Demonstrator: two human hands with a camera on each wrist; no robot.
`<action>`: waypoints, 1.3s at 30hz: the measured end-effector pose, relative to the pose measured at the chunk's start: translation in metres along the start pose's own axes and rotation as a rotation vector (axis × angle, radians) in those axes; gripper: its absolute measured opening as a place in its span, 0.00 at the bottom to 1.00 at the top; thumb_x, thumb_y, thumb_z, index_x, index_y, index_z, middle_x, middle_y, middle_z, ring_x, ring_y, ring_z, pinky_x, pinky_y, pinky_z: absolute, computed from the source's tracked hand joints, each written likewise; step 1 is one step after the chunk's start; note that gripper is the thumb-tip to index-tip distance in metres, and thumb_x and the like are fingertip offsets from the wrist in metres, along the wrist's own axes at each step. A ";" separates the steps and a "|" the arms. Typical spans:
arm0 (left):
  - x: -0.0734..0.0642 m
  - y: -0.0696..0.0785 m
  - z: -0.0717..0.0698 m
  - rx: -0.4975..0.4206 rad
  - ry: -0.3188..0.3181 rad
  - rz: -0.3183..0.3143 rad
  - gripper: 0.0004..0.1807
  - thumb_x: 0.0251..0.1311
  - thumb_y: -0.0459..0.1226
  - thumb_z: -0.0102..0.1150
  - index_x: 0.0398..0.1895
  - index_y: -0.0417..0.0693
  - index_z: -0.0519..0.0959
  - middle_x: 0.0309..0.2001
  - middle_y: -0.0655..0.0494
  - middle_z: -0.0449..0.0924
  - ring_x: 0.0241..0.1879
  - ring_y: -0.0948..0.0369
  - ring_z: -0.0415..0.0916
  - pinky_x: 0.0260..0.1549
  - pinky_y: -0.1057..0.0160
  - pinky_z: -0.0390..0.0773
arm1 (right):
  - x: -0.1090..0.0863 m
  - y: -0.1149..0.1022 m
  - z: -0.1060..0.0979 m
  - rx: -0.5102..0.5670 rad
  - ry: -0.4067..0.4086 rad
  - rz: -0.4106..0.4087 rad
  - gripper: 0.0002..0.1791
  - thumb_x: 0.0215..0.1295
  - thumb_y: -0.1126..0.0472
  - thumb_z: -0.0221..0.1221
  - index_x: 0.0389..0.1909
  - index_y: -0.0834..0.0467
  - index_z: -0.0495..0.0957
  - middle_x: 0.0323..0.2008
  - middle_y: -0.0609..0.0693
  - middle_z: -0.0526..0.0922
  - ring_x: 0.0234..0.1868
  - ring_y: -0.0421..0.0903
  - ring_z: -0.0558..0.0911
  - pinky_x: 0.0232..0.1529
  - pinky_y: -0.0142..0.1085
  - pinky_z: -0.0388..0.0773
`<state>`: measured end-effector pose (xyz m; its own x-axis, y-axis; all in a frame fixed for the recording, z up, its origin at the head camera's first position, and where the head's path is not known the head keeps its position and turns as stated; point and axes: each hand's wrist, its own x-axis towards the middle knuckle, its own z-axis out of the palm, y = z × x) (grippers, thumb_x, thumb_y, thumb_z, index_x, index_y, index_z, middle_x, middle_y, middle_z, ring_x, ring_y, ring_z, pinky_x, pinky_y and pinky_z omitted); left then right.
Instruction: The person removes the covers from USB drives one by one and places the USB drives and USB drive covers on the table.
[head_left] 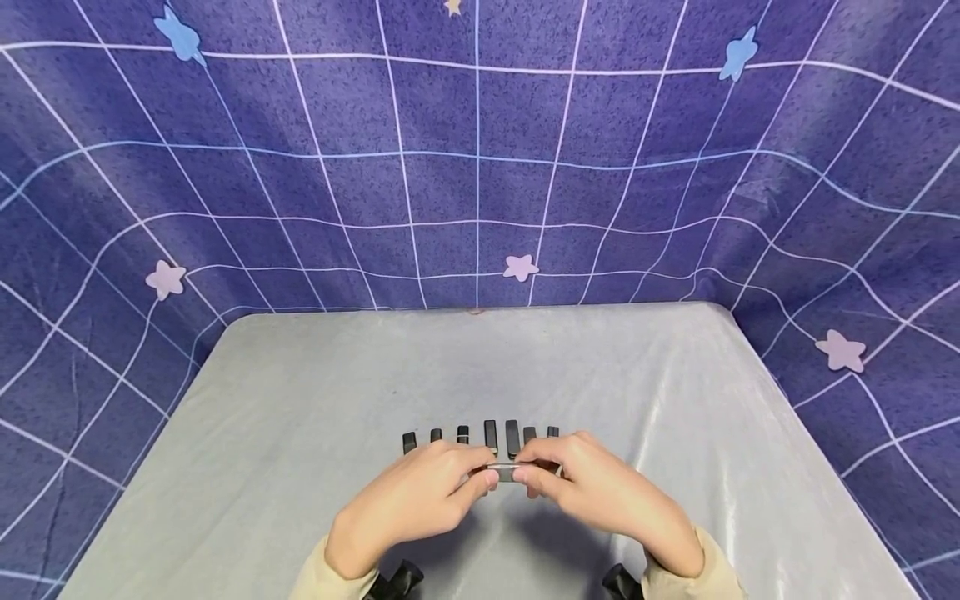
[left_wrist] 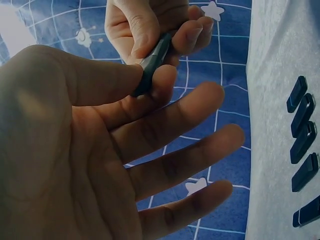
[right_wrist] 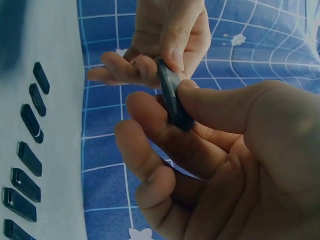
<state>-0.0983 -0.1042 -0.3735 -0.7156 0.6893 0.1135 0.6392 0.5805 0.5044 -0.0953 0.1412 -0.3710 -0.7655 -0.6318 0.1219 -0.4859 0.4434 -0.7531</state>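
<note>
A small dark USB stick [head_left: 506, 472] is held between both hands above the near part of the table. My left hand [head_left: 420, 492] pinches one end between thumb and forefinger; in the left wrist view its other fingers spread out straight. The other end is pinched by my right hand [head_left: 592, 483], whose remaining fingers curl loosely below in the right wrist view. That view shows a paler, ridged side on the held USB stick [right_wrist: 171, 95]. Fingertips cover both its ends.
Just beyond the hands, several similar black sticks [head_left: 512, 437] lie in a row on the grey-covered table [head_left: 480, 358]; the hands partly hide some. One stick [right_wrist: 31, 123] has a silver band. A blue curtain [head_left: 480, 192] with stars and grid lines surrounds the table.
</note>
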 end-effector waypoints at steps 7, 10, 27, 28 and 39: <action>-0.001 0.000 -0.002 0.025 0.028 0.023 0.16 0.78 0.44 0.50 0.26 0.60 0.70 0.23 0.73 0.65 0.23 0.74 0.62 0.25 0.72 0.68 | 0.000 -0.001 -0.002 -0.014 0.013 -0.017 0.09 0.77 0.51 0.57 0.39 0.46 0.84 0.27 0.36 0.83 0.26 0.30 0.76 0.30 0.29 0.77; -0.001 0.000 -0.002 0.026 0.028 0.028 0.16 0.78 0.44 0.49 0.26 0.61 0.69 0.23 0.73 0.66 0.23 0.74 0.62 0.26 0.72 0.68 | 0.000 -0.001 -0.003 -0.013 0.016 -0.022 0.09 0.77 0.51 0.57 0.39 0.46 0.84 0.27 0.35 0.82 0.26 0.30 0.76 0.30 0.29 0.77; -0.002 0.001 -0.005 0.007 0.036 0.042 0.17 0.78 0.44 0.50 0.25 0.61 0.69 0.23 0.73 0.65 0.24 0.74 0.62 0.26 0.72 0.68 | -0.002 0.000 -0.003 -0.019 0.023 -0.013 0.07 0.77 0.51 0.58 0.39 0.43 0.83 0.26 0.33 0.81 0.26 0.30 0.77 0.30 0.29 0.78; -0.002 0.002 -0.005 0.008 0.037 0.045 0.17 0.78 0.44 0.50 0.25 0.61 0.69 0.23 0.73 0.64 0.24 0.74 0.62 0.26 0.72 0.68 | -0.003 0.000 -0.003 -0.018 0.023 -0.009 0.07 0.77 0.51 0.58 0.38 0.42 0.83 0.26 0.33 0.81 0.26 0.30 0.77 0.30 0.29 0.78; -0.003 0.002 -0.004 0.009 0.034 0.054 0.17 0.79 0.44 0.49 0.25 0.60 0.69 0.23 0.73 0.64 0.24 0.74 0.62 0.27 0.73 0.68 | -0.005 0.001 -0.003 -0.023 0.030 -0.031 0.06 0.76 0.52 0.59 0.37 0.42 0.83 0.26 0.31 0.81 0.26 0.30 0.76 0.29 0.28 0.77</action>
<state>-0.0955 -0.1066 -0.3696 -0.6894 0.7042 0.1696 0.6792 0.5472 0.4891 -0.0928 0.1470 -0.3699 -0.7619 -0.6265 0.1645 -0.5190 0.4384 -0.7338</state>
